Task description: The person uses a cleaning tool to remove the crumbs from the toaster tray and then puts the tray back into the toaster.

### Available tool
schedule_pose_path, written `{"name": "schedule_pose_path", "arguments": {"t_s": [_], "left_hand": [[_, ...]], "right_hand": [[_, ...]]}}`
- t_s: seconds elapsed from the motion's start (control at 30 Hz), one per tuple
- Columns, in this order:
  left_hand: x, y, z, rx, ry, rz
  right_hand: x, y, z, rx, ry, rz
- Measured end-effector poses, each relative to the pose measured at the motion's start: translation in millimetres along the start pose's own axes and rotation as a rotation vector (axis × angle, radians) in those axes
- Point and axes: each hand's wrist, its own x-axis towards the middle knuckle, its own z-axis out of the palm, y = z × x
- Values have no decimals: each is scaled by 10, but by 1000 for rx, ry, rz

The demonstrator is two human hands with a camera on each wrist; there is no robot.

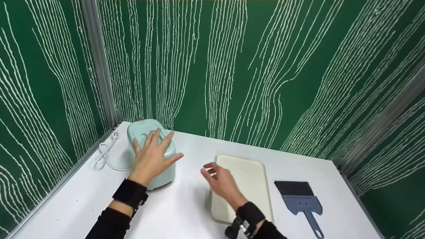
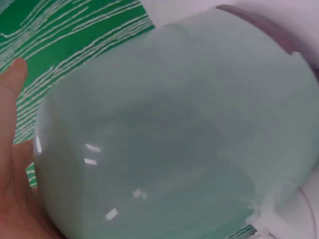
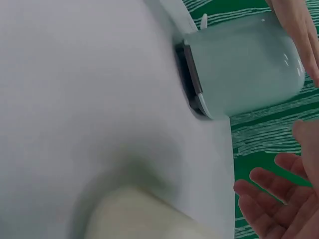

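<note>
A mint-green appliance (image 1: pixel 163 177) with a rounded body and a recessed top stands at the left of the white table, its kind not certain. My left hand (image 1: pixel 152 160) rests over its top with the fingers spread. In the left wrist view the smooth green side (image 2: pixel 164 119) fills most of the picture. Held in the air over the left edge of a cream tray (image 1: pixel 244 169), my right hand (image 1: pixel 223 182) has loosely bent fingers and nothing in them. The right wrist view shows the same hand (image 3: pixel 284 199) apart from the appliance (image 3: pixel 244 64).
A white power cord (image 1: pixel 105 156) with a plug lies left of the appliance. To the right of the tray is a blue-grey hand brush (image 1: pixel 302 200) with black bristles. Green walls (image 1: pixel 225 66) with white lines enclose the table (image 1: pixel 186 209).
</note>
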Motion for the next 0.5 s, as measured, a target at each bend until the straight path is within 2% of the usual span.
{"name": "schedule_pose_path", "arguments": {"t_s": [0.13,0.27,0.5], "left_hand": [[159,121,36,1,-45,8],[277,220,99,-15,-96,5],[442,353,218,-33,-137,26]], "right_hand": [[42,129,-360,-30,58,20],[46,227,-707,-115,110,42],[24,411,-1318,-265,123,83]]}}
